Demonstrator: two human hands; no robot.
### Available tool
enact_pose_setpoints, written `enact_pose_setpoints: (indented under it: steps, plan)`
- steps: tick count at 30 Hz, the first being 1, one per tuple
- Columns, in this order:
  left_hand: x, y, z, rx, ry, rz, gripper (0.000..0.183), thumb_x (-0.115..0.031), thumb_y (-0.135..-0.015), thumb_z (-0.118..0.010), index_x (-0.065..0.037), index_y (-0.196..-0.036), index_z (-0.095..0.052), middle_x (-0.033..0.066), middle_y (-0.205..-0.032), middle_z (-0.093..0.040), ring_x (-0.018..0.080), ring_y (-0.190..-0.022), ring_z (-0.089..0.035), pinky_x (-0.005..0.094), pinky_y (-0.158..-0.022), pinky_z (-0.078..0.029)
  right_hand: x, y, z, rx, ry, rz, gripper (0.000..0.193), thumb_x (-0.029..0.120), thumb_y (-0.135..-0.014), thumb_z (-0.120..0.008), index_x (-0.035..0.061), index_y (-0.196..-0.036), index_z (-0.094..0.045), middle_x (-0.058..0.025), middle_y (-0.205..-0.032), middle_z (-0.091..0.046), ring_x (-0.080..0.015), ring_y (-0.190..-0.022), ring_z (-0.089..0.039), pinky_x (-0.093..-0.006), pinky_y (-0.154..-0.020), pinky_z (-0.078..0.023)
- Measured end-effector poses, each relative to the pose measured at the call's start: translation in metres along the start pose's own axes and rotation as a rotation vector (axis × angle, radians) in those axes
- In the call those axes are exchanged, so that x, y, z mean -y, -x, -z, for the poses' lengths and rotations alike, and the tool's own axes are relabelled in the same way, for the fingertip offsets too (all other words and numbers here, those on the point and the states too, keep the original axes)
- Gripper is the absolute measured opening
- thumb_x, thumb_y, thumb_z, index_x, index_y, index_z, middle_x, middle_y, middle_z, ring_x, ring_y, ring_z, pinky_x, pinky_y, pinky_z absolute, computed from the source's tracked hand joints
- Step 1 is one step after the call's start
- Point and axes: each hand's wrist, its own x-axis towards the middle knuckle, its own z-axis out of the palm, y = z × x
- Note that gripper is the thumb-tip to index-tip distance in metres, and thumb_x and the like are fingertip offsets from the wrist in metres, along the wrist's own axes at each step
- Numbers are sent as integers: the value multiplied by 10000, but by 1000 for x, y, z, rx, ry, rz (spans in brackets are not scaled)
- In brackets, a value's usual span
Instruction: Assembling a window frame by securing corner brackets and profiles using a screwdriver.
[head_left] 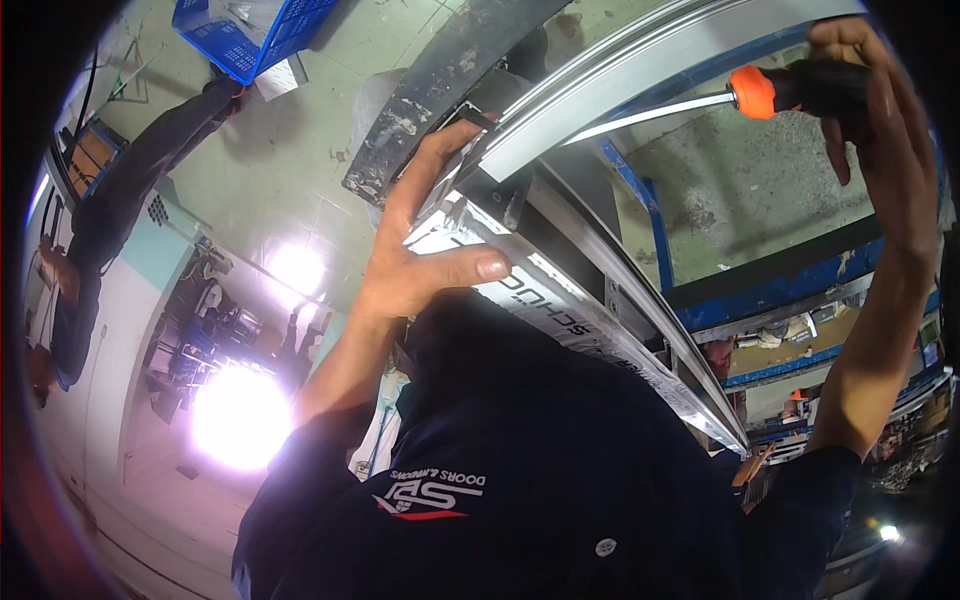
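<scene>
At the corner of a silver aluminium frame [610, 85], my left hand [410, 245] is closed round the profile. Its thumb lies along the film-covered side, and the fingers reach over the far edge near a small black part [475, 115]. A screwdriver [752, 92] with an orange and black handle is in my right hand [890, 150], fingers wrapped round its grip. The long shaft slants down to the left toward the inside of the corner, where the profile hides its tip. A second film-covered profile [590, 330] runs from the corner toward my right side.
A dark, paint-spotted beam [430, 100] lies beyond the corner. Blue metal framework [650, 220] stands below the aluminium frame. At the far left are a blue plastic crate [245, 50] and another person [110, 225]. Shelves with assorted items [800, 350] are at the right.
</scene>
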Motion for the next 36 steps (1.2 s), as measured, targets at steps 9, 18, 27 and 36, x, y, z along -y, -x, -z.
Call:
enact_pose_setpoints:
  steps: [9,18,27,36]
  plan:
    - [-4,0,-5,-45,-11,17,1032,-316,-637,-953,-1,-1485,-458,158,-1358,-588,284,-1281,-558,393,-1112,-413,-10,-2,-3,39,-48,146,579,411,-1043,-537,8,-1455,-488,-95,-1109,-622,-13,-585,-504,-157,-463,-361]
    - [-5,3,-5,-62,-16,10,1025,-297,-644,-949,7,-1484,-449,160,-1340,-592,282,-1258,-570,382,-1097,-427,-20,1,-10,89,-95,269,438,227,-1090,-479,-49,-1430,-497,-99,-1018,-647,-19,-541,-476,-159,-453,-341]
    - [-8,-1,-6,-44,-40,14,1035,-309,-626,-946,9,-1478,-451,165,-1352,-586,283,-1275,-558,391,-1108,-414,25,-1,-29,-22,-108,67,330,214,-1062,-533,-31,-1282,-559,-87,-1012,-645,-17,-555,-493,-149,-435,-365]
    - [-8,-1,-6,-58,-53,7,1051,-337,-614,-947,14,-1478,-461,178,-1382,-575,304,-1300,-549,409,-1119,-405,-38,4,-23,-333,-459,124,244,210,-1061,-529,-7,-1155,-586,-78,-953,-638,-12,-533,-496,-137,-433,-376]
